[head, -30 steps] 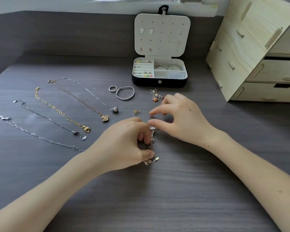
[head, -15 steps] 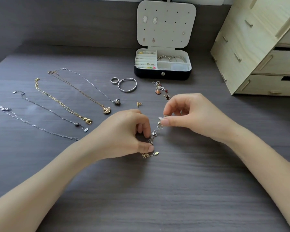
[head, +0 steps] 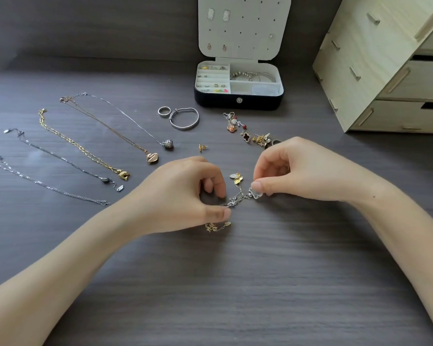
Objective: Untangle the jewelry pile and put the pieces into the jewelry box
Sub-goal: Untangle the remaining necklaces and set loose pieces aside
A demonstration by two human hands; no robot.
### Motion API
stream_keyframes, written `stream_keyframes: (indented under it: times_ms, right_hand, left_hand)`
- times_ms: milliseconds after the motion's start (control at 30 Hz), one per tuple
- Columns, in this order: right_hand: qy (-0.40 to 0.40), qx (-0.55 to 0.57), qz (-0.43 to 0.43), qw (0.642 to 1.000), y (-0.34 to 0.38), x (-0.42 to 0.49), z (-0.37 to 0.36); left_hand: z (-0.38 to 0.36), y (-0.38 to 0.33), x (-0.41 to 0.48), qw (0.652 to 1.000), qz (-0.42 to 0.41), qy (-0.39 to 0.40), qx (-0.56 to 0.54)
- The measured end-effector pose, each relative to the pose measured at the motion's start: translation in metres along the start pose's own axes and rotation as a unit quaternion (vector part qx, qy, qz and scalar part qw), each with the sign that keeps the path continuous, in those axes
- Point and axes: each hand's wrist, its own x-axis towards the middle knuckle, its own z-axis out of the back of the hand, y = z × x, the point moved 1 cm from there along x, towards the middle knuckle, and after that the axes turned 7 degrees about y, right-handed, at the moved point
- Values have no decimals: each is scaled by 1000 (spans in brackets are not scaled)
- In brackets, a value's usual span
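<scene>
Five straightened metal necklaces [head: 123, 174] lie unboxed near the grey table's [head: 260, 283] left edge. The left hand [head: 180, 196] and right hand [head: 303, 171] pinch the tangled silver-gold chains [head: 238, 198].

Forearms [head: 68, 270] bare; left hand [head: 183, 196], right hand [head: 310, 171] bare.

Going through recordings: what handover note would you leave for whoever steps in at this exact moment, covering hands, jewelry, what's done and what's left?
Left hand pinches one end of the tangled chains; right hand pinches a clear charm at the other end.
Jewelry box stands open at the back, bracelets and earrings inside.
Done: five necklaces laid out apart on the left.
Left: free this tangle, then box it, the necklaces, ring, bangle, loose stud and small earring pile.
</scene>
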Motion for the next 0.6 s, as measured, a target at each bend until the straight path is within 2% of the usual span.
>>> stream_keyframes:
  times_ms: [200, 367, 600]
  right_hand:
    - [-11, -77, -11, 997, 3, -3, 2]
    - [15, -120, 9, 993, 4, -5, -2]
    - [14, -168, 25, 985, 4, -4, -1]
  left_hand:
    - [-10, -4, 9, 997, -1, -73, -6]
    - [-16, -8, 10, 997, -22, -73, 26]
    - [-13, 0, 3, 997, -36, -73, 18]
